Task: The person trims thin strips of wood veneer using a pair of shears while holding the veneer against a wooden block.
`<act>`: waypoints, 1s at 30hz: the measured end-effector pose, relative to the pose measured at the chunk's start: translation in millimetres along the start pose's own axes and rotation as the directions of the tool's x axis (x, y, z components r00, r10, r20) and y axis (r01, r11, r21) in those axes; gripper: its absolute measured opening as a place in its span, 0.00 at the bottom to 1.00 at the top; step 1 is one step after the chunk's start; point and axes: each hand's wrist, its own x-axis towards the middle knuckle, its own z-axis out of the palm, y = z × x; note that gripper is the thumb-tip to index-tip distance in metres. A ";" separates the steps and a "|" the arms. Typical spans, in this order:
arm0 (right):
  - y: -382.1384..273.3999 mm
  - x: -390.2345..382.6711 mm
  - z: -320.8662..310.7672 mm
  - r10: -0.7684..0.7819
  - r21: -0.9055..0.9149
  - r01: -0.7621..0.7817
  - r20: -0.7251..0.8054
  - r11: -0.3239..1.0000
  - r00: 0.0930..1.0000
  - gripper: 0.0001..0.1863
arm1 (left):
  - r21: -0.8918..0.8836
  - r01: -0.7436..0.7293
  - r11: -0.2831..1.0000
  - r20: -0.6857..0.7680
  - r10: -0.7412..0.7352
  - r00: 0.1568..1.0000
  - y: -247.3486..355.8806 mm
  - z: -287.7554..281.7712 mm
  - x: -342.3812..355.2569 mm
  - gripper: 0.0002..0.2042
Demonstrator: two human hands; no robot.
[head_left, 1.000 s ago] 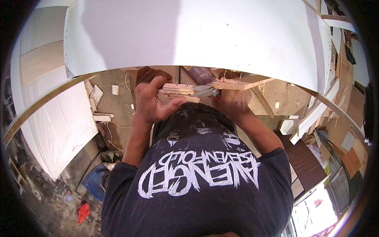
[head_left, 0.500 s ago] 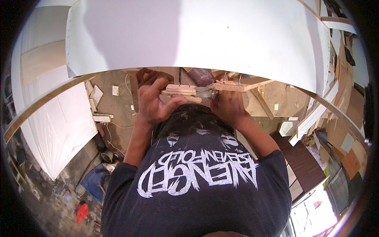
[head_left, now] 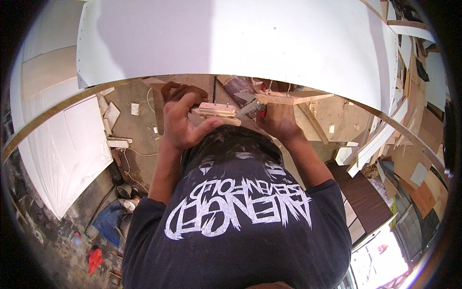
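Parted slightly farther from the nailed strip, the block lies near the panel, pinched by the left hand; keep that thumb clear of the tool the right hand grips.

This looks like a woodworking shop. Wood offcuts lie on the floor near a loose pale cable, and a block of layered wood has metal fasteners standing up from it. A large white panel shows a row of small dots down its side edge. To the right, bare boards crowd together beside white-faced strips and a dark wood-grain board. The floor at lower left is stained and littered.
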 end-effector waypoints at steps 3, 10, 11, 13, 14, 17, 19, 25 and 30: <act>7.3 -13.8 11.3 0.087 -0.062 -0.078 0.149 0.995 0.985 0.27 | -0.021 0.064 0.998 0.058 -0.062 0.996 3.2 -1.9 -1.3 0.29; -15.2 2.7 -28.9 0.112 0.036 -0.118 0.137 0.992 0.984 0.29 | 0.080 0.065 0.995 0.121 -0.074 0.990 8.7 -6.6 4.0 0.27; -17.9 2.7 -34.3 0.158 0.019 -0.163 0.162 0.986 0.974 0.30 | 0.088 0.060 0.994 0.121 -0.070 0.990 7.8 -5.5 2.3 0.27; -25.3 13.4 -50.0 0.160 0.002 -0.162 0.177 0.987 0.971 0.32 | 0.093 0.057 0.994 0.124 -0.069 0.990 8.2 -4.9 2.2 0.27; -29.4 16.1 -54.9 0.160 -0.017 -0.160 0.192 0.987 0.968 0.33 | 0.114 0.039 0.993 0.098 -0.051 0.994 9.1 -5.6 4.5 0.27; -33.7 7.5 -49.2 0.239 -0.004 -0.248 0.280 0.969 0.930 0.35 | 0.105 0.060 0.993 0.094 -0.070 0.993 7.2 -6.3 2.5 0.26; -33.8 9.3 -52.6 0.236 0.047 -0.261 0.295 0.964 0.926 0.34 | 0.074 0.104 0.992 0.120 -0.113 0.986 5.7 -5.8 0.7 0.26; -34.1 11.8 -57.5 0.275 0.223 -0.399 0.438 0.889 0.856 0.32 | 0.160 0.075 0.984 0.064 -0.086 0.994 12.3 -6.0 3.9 0.26; -35.2 17.9 -65.0 0.263 0.275 -0.415 0.453 0.867 0.852 0.31 | 0.132 0.132 0.982 0.098 -0.146 0.985 10.8 -8.6 5.8 0.26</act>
